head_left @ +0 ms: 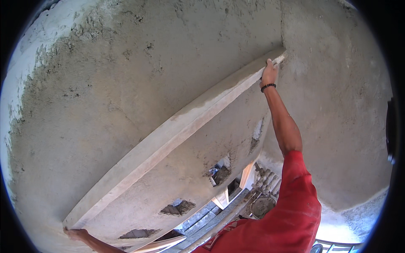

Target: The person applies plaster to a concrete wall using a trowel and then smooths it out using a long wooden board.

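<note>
- The step in hand looks like levelling fresh plaster: the bar [164,137] lies against the wall [114,105], stretched between the two grips and slanting up, in this view, from left to right.
- The left grip [76,234] is curled narrowly round the bar's lower end; most of its fingers are hidden, so how firmly it presses I cannot tell.
- The right grip [270,72] holds the bar near its upper end, thumb lying along the near side, the other fingers mostly out of sight behind; a bracelet [268,87] sits just below it.
- Just left of the right grip, a darker, damp-looking smear [247,74] coats the bar's upper face.
- Close to the right of that grip is the corner where the side wall [337,105] begins, leaving little room that way.
- Between and below the grips, the wall has ragged holes [177,206]; a bucket [262,206] is well below the right grip.
- As I judge it, the next move calls for both grips shifting together under even pressure, keeping the bar's edge flat and its upper end off the corner.
</note>
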Tool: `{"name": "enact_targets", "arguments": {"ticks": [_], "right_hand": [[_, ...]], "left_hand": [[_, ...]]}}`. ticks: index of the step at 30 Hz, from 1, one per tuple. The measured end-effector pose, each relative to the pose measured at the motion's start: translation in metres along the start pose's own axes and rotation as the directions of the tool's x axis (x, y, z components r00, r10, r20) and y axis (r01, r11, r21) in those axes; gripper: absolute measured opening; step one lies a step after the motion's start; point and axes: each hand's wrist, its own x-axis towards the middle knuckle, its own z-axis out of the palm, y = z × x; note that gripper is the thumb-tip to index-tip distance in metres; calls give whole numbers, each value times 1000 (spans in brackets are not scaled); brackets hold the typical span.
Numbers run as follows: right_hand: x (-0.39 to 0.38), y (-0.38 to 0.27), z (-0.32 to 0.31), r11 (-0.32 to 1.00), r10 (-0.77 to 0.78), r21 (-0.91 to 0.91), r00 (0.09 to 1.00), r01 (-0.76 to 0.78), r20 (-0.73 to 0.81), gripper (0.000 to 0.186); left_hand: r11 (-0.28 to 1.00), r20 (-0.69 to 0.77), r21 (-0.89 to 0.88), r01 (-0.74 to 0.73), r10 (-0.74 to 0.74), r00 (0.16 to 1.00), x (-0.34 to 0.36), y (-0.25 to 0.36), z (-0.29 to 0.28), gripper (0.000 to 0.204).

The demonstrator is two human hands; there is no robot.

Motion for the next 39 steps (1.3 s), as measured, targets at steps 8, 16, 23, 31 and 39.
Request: {"name": "enact_targets", "arguments": {"ticks": [8,16,23,31,39], "right_hand": [[0,-11,15,998,35,44,999,-34,-16,66],[19,-42,33,994,-97,58,994,95,44,66],[72,-90,78,989,-145,-36,989,145,3,40],[58,-129,92,997,65,-35,997,-63,50,51],[62,-133,97,999,42,7,998,-42,-48,35]], "left_hand": [[979,-82,185,-83,100,992,18,-21,5,46],[875,-13,425,-229,260,966,19,-62,11,45],[813,-83,463,-352,436,896,94,-27,5,53],[769,-53,434,-469,541,839,164,-17,4,60],[841,-34,444,-310,361,932,167,16,5,64]]}}
